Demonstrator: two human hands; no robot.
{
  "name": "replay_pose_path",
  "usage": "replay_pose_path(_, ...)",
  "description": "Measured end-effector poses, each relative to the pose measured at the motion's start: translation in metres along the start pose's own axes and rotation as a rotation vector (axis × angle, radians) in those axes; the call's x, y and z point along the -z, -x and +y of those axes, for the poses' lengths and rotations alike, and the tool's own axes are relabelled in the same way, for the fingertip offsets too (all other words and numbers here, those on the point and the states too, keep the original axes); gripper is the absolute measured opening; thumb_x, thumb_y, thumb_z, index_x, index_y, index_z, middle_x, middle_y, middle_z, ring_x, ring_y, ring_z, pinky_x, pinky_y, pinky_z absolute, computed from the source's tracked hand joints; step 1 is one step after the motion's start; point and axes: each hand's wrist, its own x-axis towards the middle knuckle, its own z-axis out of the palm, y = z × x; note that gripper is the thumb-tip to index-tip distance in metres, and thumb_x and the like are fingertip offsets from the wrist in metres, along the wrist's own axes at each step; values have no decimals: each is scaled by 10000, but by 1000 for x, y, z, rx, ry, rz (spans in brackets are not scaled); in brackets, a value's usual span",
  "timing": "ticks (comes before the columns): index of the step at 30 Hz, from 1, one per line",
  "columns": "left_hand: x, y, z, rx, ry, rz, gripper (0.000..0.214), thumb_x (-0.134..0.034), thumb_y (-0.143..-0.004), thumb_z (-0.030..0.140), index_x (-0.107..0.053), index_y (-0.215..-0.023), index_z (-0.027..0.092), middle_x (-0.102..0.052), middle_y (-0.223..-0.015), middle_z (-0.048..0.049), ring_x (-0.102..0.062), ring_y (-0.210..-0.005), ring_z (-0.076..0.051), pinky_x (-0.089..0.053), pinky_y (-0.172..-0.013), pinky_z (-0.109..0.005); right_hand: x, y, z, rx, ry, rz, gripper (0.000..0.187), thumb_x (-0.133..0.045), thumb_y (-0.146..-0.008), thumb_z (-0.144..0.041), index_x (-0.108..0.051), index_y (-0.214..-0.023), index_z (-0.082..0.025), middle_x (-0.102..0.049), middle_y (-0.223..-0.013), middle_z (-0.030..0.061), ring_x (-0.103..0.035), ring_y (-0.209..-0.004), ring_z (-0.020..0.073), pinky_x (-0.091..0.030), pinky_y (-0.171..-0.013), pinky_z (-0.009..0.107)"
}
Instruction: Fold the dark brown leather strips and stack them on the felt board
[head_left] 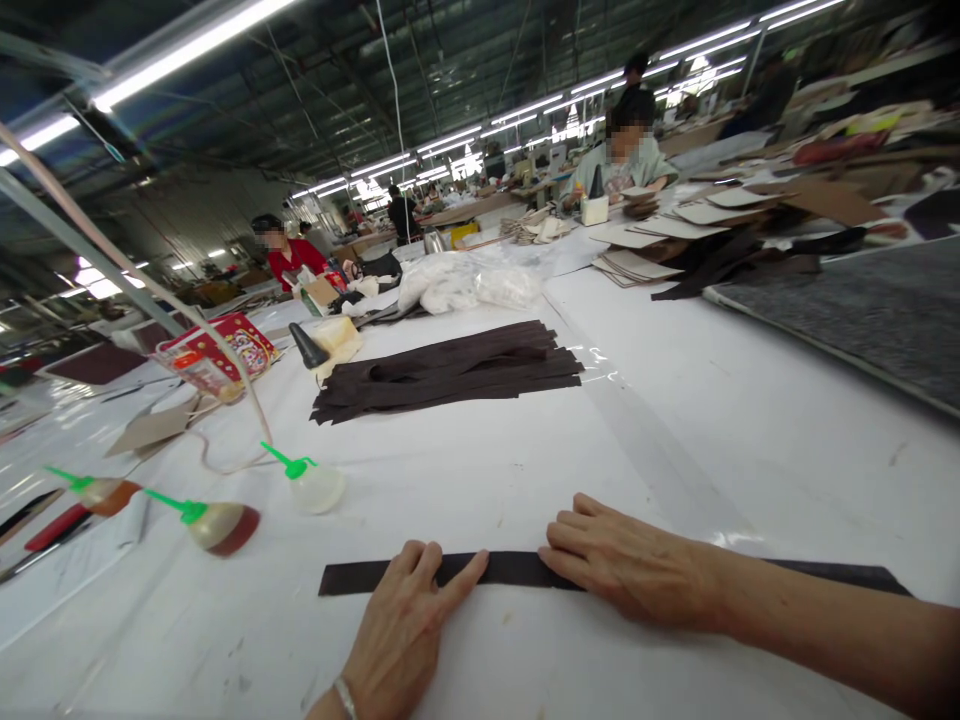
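A long dark brown strip lies flat along the near edge of the white table. My left hand rests on its left part, fingers stretched out and pressed flat. My right hand lies over the strip's middle, fingers flat and together, with the forearm covering part of the strip's right half. Neither hand grips anything. A stack of similar dark strips lies farther back at the table's centre.
Three squeeze bottles with green nozzles lie at the left. A red packet, a black cone and white cloth sit behind. A grey mat is at right. People work at far tables.
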Motion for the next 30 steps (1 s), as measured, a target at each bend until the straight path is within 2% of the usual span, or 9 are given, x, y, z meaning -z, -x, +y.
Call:
replay_pose_path(3,3,-2,-2,11,18,43,770,-379,-766,-70,-387,-1405,358,-479,-975,-63,-476,-882,-229,-493,-794,-432,2,7,0,-24,-11,5,164,-453,-902,-32,-525,-831,-161,-521,-808,21,-432,-704,161,-288,-705,312)
replay_pose_path(6,10,-14,11,59,75,185,592,-324,-822,-51,-565,-1249,279,-506,-1000,-78,-499,-884,-226,-490,-789,-445,1,6,1,-29,9,8,158,-457,-893,-31,-520,-829,-161,-515,-805,23,-434,-713,167,-287,-707,317)
replay_pose_path(9,12,-34,39,9,230,248,515,-320,-852,-29,-540,-1258,199,-537,-1100,-98,-509,-972,-231,-478,-880,-467,-2,3,1,-27,56,12,127,-458,-907,-59,-524,-853,-153,-514,-812,29,-436,-730,177,-287,-713,330)
replay_pose_path(12,4,-48,64,-32,364,218,473,-337,-846,-24,-534,-1241,147,-569,-1042,-94,-518,-942,-224,-501,-867,-435,-3,3,1,-26,102,15,103,-451,-922,-75,-527,-901,-140,-510,-818,30,-431,-741,181,-291,-721,336)
replay_pose_path(14,-5,-50,71,-24,371,222,454,-332,-844,-26,-549,-1213,122,-571,-1008,-99,-512,-921,-229,-512,-845,-429,-2,7,1,-27,118,15,113,-441,-933,-78,-519,-884,-142,-503,-814,26,-426,-737,179,-291,-720,336)
replay_pose_path(19,-14,-46,65,-102,285,213,468,-361,-842,-23,-510,-1276,69,-580,-997,-115,-498,-932,-243,-520,-856,-426,0,23,2,-29,136,7,156,-431,-960,-97,-498,-831,-155,-496,-814,18,-420,-725,171,-288,-701,330)
replay_pose_path(26,-15,-46,63,-134,200,199,586,-390,-821,-30,-435,-1377,149,-568,-1015,-90,-497,-942,-230,-524,-861,-395,-4,31,1,-114,55,34,123,-487,-932,-95,-501,-830,-162,-512,-821,14,-438,-729,168,-299,-714,325)
replay_pose_path(30,-15,-46,64,-163,153,224,575,-383,-822,-24,-460,-1363,155,-570,-992,-93,-504,-906,-231,-542,-811,-395,2,36,3,-126,56,0,139,-484,-922,-62,-503,-825,-160,-516,-805,11,-440,-704,163,-304,-696,313)
